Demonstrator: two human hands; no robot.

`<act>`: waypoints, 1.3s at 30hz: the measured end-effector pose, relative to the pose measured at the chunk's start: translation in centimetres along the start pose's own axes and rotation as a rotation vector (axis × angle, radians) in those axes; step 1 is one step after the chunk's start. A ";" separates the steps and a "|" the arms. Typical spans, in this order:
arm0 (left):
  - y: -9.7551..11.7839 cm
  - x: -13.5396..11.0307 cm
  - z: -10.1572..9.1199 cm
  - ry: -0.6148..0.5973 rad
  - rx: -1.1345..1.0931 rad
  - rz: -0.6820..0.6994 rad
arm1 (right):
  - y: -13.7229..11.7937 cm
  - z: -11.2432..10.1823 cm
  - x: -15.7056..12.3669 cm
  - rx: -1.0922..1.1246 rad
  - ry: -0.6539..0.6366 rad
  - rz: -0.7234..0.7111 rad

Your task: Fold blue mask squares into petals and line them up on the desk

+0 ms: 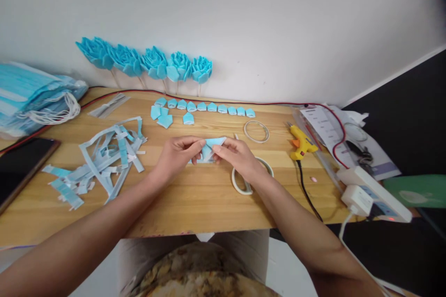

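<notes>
Between my two hands is a small folded piece of light blue mask fabric (213, 142), pinched from both sides just above the wooden table (167, 216). My left hand (183, 151) grips its left edge between thumb and fingers. On the other side, my right hand (235, 152) presses a thumb onto the fold. Part of the fabric is hidden by my fingers. Beyond my hands lies a row of folded blue petals (212, 107), with a few more petals (165, 120) in front of it. My right wrist passes over a white tape roll (240, 188).
Several blue fabric flowers (155, 62) on sticks lean against the wall. At left are cut strips (101, 162), a phone (24, 167) and packed masks (28, 93). To the right are a thin ring (257, 132), a yellow glue gun (302, 143) with its cord, and a power strip (376, 195).
</notes>
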State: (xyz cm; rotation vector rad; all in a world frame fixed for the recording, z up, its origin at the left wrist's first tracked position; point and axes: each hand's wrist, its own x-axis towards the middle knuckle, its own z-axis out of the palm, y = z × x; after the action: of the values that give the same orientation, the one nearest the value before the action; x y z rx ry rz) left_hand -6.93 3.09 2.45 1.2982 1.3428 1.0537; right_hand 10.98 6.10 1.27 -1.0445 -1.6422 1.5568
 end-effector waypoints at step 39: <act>-0.4 0.2 0.0 -0.084 0.016 -0.032 | 0.0 -0.1 0.1 -0.180 0.155 -0.156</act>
State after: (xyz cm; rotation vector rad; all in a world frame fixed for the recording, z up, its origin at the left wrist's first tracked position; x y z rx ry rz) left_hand -7.02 3.28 2.09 1.3148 1.3065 0.9582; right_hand 10.99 6.23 1.23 -1.0733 -1.7345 1.2149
